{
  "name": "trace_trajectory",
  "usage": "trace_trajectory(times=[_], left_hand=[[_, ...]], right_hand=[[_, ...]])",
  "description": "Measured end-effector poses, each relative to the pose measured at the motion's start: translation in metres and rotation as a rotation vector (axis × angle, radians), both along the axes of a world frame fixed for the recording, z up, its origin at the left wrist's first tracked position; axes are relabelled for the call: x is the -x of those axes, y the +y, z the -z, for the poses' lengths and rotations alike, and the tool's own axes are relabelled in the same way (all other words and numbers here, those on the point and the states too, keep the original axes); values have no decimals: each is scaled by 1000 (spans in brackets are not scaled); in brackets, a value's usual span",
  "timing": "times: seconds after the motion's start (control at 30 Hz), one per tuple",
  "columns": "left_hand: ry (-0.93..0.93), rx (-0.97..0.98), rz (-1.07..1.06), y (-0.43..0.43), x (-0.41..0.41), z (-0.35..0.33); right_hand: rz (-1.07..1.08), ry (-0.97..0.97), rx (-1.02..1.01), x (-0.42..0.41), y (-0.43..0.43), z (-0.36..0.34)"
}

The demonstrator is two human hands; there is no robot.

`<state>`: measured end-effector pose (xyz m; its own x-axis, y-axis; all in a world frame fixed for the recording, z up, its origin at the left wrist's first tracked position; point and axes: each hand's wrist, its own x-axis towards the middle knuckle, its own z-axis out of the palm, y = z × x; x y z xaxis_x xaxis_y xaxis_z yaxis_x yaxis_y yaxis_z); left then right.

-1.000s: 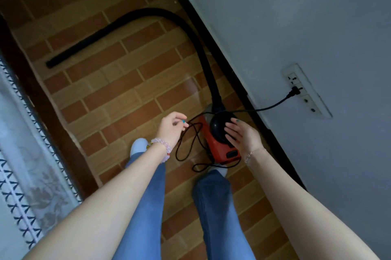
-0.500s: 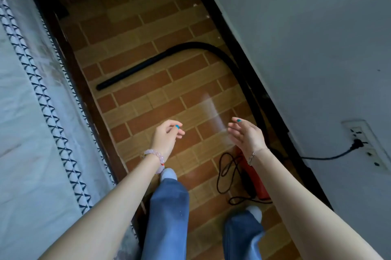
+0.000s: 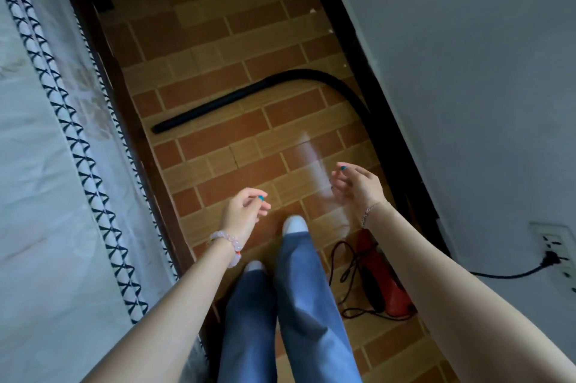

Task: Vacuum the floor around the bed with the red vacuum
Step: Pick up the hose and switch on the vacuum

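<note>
our left hand (image 3: 241, 214) loose, empty | our right hand (image 3: 355, 184) loose, empty, apart | hose (image 3: 249, 94) on floor (image 3: 218, 39) | vacuum (image 3: 388, 283) by wall (image 3: 467, 70)

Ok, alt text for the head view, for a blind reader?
The left hand and right hand hover empty above a brick-patterned floor between a bed and a wall. The red vacuum sits near the wall, its black hose curving ahead; a cord is plugged into an outlet.

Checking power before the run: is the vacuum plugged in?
Plugged in: the black plug sits in the wall socket, its cord leading off toward the red vacuum.
</note>
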<state>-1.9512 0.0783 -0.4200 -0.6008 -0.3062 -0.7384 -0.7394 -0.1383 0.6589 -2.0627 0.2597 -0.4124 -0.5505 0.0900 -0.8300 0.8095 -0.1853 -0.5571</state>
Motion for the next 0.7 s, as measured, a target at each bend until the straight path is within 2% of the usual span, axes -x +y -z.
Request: trace_trajectory(times=[0.3, 0.53, 0.7], left_hand=[[-51, -6, -33, -24, 109, 35], [-46, -77, -191, -40, 232, 98], [-6, -100, -195, -52, 290, 158]], right_hand=[[-229, -8, -106, 122, -23, 42], [-377, 6, -172, 247, -55, 100], [-489, 17, -192, 302, -82, 161]])
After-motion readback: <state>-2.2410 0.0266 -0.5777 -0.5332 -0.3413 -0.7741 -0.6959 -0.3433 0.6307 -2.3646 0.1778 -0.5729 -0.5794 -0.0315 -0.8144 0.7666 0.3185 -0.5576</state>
